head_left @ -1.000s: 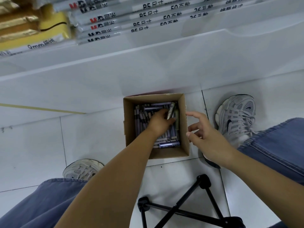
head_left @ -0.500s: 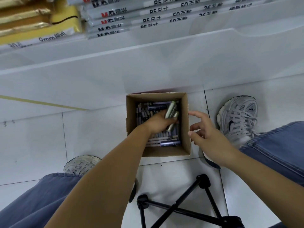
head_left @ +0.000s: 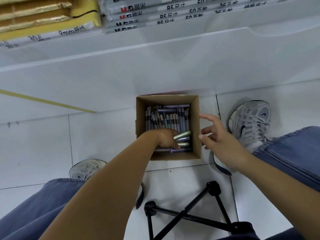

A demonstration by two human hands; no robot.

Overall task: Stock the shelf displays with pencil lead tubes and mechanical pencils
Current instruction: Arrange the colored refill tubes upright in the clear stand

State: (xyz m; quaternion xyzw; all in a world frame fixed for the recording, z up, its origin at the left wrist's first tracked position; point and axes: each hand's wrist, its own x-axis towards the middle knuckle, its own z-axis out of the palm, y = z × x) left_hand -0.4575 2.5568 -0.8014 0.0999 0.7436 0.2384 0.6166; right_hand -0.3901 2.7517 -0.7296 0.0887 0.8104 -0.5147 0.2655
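Tubes (head_left: 183, 139) gripped in the left hand (head_left: 166, 138) now number about three, green and purple; fewer showed half a second ago. The hand, fingers curled round them, has drawn back from the far right of the cardboard box (head_left: 195, 122) to its near side and is still within the walls. The right hand (head_left: 220, 139) stays just outside the right wall, fingers spread and holding nothing; contact with the wall cannot be confirmed. Remaining stock (head_left: 166, 119) lies in rows on the box floor. Judgement: a batch is gathered and ready to be lifted to the shelf (head_left: 155, 49).
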